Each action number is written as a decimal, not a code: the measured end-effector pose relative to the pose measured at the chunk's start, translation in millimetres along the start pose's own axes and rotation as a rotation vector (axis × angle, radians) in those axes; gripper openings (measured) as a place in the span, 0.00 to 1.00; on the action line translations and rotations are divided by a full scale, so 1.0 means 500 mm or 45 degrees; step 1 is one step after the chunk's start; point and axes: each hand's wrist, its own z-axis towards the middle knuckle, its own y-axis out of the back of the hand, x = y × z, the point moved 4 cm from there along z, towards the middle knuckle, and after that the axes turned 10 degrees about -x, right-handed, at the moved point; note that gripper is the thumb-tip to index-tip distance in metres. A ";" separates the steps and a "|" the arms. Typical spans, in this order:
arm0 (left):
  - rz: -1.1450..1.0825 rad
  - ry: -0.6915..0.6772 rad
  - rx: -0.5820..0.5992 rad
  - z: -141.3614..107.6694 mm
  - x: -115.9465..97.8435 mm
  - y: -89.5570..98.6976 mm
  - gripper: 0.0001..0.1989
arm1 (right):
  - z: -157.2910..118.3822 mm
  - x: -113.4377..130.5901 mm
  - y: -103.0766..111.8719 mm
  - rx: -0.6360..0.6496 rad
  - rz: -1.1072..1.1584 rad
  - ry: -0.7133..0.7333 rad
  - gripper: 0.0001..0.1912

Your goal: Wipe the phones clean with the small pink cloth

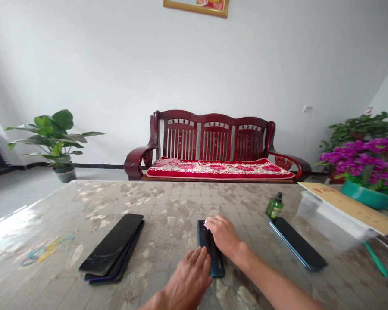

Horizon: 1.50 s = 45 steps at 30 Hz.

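A dark blue smartphone (217,266) lies on the patterned tablecloth in front of me, its back and camera area facing up. My left hand (191,272) rests along its lower left side, fingers stretched out and close together. Over the upper part of the phone, my right hand (223,235) has its fingers curled and pressed together beside the camera. A small pale pinkish bit shows at those fingertips, too small to name. To the left is a stack of several phones (114,243), the top one black. Another phone (297,243) lies to the right.
A small green bottle (274,206) stands behind the right phone. Farther right are a clear plastic box (330,219), a tan board (352,209), a green pen-like stick (376,259) and a teal flower pot (368,195). Coloured rubber bands (40,253) lie far left. A wooden bench (213,137) stands beyond the table.
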 end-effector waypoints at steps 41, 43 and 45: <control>-0.056 0.096 -0.057 -0.002 0.004 -0.014 0.16 | -0.021 0.009 0.023 -0.145 0.075 0.010 0.15; -0.051 0.092 -0.085 -0.001 0.002 -0.012 0.15 | -0.045 0.016 0.027 -0.126 0.099 0.054 0.15; -0.062 0.126 -0.091 0.002 0.001 -0.008 0.14 | -0.071 0.023 0.030 -0.087 0.109 0.134 0.15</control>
